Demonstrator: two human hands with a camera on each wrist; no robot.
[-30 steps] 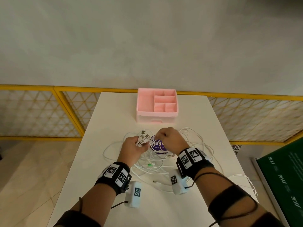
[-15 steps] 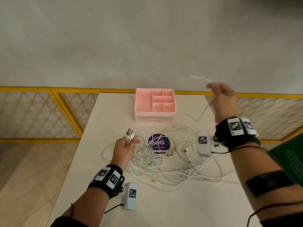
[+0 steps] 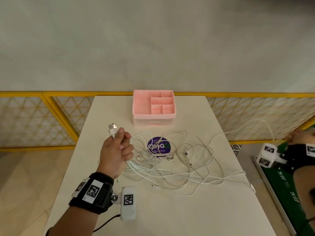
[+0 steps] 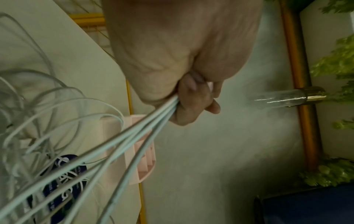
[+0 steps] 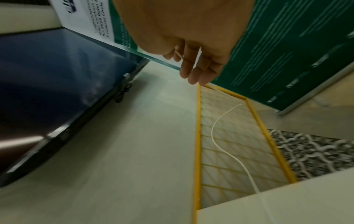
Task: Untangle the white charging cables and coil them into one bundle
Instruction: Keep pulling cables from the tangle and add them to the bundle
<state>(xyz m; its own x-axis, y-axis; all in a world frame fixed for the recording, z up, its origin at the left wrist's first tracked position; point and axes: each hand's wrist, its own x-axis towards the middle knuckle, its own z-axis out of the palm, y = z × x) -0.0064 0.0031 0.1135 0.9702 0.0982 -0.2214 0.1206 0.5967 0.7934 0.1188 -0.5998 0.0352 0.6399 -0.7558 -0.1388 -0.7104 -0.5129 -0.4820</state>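
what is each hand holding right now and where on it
The left hand grips several white charging cables just below their plug ends. The right hand pinches one thin white cable near its end.

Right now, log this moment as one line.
left hand: grips gathered white charging cables | right hand: pinches one cable end, off-table | tangle on cream table

Cables: thin white round-sheathed charging cables [image 3: 172,169] are lying in a loose tangle of overlapping loops, spreading out below and to the right of the left hand's fingers [image 3: 127,148].
Gripped ends: several strands [image 4: 138,136] are running taut out from under the curled left fingers, with metal-tipped plugs [image 3: 112,128] sticking up above the thumb.
Pulled strand: one cable [image 3: 252,124] is arching away to the right hand's fingers [image 5: 188,66], pinched there.
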